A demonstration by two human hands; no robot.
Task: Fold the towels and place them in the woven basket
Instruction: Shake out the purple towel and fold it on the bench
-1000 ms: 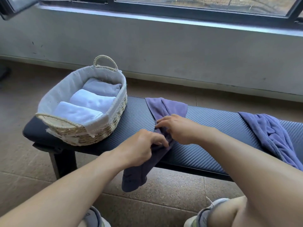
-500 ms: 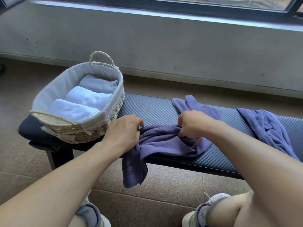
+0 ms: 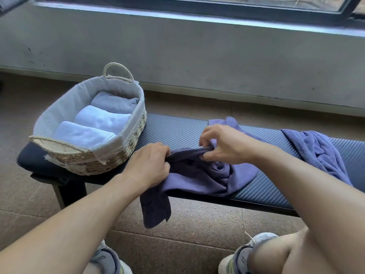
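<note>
Towel number four, the purple towel, lies bunched across the front edge of the surface, with one end drooping over the lip toward the floor. Your left hand grips the gathered cloth at its left side, fingers curled round it, and your right hand pinches the same ridge of fabric a little to the right, so both hands are clamped on the towel and sit close together.

To fold it well, you probably need to find two true corners first; right now you hold a rope of cloth, not an edge. Draw your hands apart until the hem goes taut, then lay it flat on the surface before you make the first fold. Lift the hanging end clear, or it may drag the rest off the front lip.

Just left of your hands, the woven basket holds three folded towels side by side, and little room seems left, so fold narrow. Another purple towel waits crumpled at the right.
</note>
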